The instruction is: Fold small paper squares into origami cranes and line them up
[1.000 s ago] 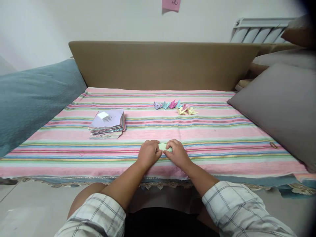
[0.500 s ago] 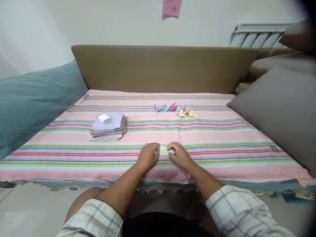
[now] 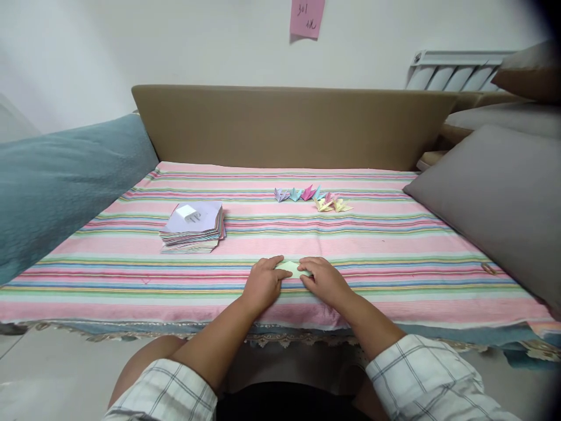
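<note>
A small folded piece of pale green paper (image 3: 291,268) lies on the striped cloth (image 3: 385,263) near its front edge. My left hand (image 3: 263,281) pinches its left end with curled fingers. My right hand (image 3: 323,280) presses down on its right end, fingers bent over it. Most of the paper is hidden between the two hands.
A stack of coloured paper squares (image 3: 193,227) with a small white charger plug (image 3: 187,213) on top sits to the left. Several folded paper cranes (image 3: 311,197) stand in a row farther back. A teal cushion (image 3: 56,181) flanks the left, grey pillows (image 3: 495,199) the right.
The view has tilted down slightly. My hands have stayed on the green paper, the fingers shifting a little and flattening it against the cloth.
</note>
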Action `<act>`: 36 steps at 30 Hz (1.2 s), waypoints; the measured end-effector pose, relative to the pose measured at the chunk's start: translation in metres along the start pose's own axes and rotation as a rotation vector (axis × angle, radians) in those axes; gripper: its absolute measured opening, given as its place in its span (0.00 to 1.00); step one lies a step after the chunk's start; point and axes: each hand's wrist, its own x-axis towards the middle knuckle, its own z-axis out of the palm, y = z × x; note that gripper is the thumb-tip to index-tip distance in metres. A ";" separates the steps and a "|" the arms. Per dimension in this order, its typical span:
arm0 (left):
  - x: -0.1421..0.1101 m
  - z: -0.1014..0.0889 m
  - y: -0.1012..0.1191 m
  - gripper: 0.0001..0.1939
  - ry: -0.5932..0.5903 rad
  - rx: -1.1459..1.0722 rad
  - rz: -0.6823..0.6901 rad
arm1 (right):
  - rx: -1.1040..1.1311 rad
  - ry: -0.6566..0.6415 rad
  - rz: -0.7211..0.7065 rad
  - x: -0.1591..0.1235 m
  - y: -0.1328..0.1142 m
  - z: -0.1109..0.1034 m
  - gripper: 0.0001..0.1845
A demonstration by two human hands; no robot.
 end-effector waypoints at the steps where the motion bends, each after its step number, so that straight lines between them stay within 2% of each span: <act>1: -0.001 -0.001 0.001 0.16 0.007 0.014 0.006 | -0.017 -0.012 -0.009 0.000 -0.001 -0.001 0.11; 8: -0.010 -0.013 0.020 0.10 0.099 0.165 0.048 | -0.018 -0.060 -0.021 0.002 -0.005 -0.007 0.11; 15: -0.009 -0.018 0.023 0.10 0.094 0.172 0.011 | 0.172 -0.156 0.147 -0.001 -0.018 -0.014 0.10; 22: -0.008 -0.014 0.023 0.22 0.034 0.126 -0.033 | 0.461 -0.220 0.407 -0.002 -0.018 -0.011 0.13; 26: -0.008 -0.011 0.030 0.33 0.003 0.122 -0.057 | 0.556 -0.211 0.465 0.002 -0.017 -0.011 0.11; 29: -0.008 -0.010 0.035 0.36 -0.017 0.122 -0.080 | 0.608 -0.194 0.491 0.001 -0.019 -0.010 0.11; 33: -0.011 -0.011 0.038 0.29 -0.016 0.113 -0.101 | 0.642 -0.212 0.474 -0.002 -0.018 -0.008 0.11; 36: -0.013 -0.015 0.036 0.26 -0.058 0.096 -0.078 | 0.525 -0.172 0.423 -0.002 -0.015 -0.009 0.11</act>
